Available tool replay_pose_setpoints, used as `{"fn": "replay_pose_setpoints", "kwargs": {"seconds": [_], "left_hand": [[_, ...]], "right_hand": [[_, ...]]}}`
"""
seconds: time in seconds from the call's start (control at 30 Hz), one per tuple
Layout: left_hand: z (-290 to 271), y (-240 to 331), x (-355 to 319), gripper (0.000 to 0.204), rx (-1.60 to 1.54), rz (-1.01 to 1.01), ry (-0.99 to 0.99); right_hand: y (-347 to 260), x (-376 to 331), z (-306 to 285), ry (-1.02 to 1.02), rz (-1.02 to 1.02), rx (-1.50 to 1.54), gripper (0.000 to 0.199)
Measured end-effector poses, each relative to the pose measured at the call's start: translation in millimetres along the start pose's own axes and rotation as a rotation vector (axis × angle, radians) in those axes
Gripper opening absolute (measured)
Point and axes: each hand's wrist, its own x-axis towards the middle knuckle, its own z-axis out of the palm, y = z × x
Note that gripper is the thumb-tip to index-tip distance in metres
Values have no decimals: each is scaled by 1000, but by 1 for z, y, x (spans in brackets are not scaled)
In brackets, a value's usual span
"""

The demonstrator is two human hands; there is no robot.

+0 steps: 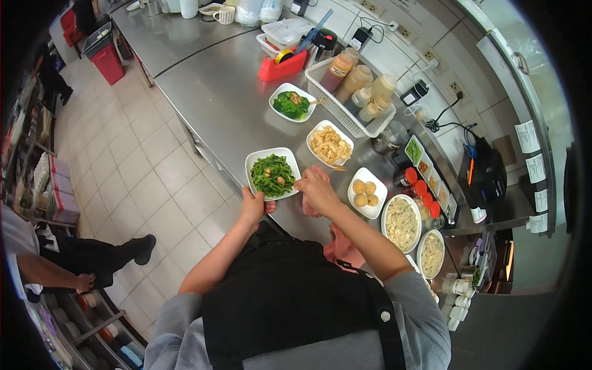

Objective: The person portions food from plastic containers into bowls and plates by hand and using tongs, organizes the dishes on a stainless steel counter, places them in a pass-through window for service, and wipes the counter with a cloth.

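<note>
I hold a white square plate of green beans at the near edge of the steel counter. My left hand grips its near rim, thumb over the top and fingers underneath. My right hand is bent at the wrist, with its fingers curled at the plate's right corner, touching the rim; I cannot tell whether they clamp it or only rest there. The beans are long, glossy and piled loosely, with a few pale bits mixed in.

Just beyond, toward the back wall, sits a plate of pale fried pieces, and further along the counter a plate of leafy greens. To my right, a small dish holds round golden balls, and beside it two round bowls of rice stand near the counter's right end. A white plastic basket holds squeeze bottles of sauce. A red tape dispenser lies behind it.
</note>
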Motion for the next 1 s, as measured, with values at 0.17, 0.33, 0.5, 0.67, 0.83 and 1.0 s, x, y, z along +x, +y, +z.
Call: {"fn": "replay_pose_setpoints", "kwargs": {"seconds": [0.17, 0.33, 0.5, 0.67, 0.83, 1.0], "left_hand": [[3, -7, 4, 37, -92, -56, -12], [20, -2, -9, 42, -282, -135, -107], [-13, 1, -6, 52, 143, -92, -164], [-45, 24, 48, 43, 684, 528, 229], [-30, 50, 61, 39, 1092, 605, 112], [-29, 43, 59, 33, 951, 521, 65]], "right_hand": [[-24, 0, -9, -17, 26, -100, 16], [-13, 3, -2, -19, 114, 84, 15], [34, 1, -29, 130, 591, 850, 14], [41, -6, -20, 207, 379, 540, 13], [33, -3, 6, 192, 192, 295, 11], [2, -8, -2, 64, 156, -35, 13]]}}
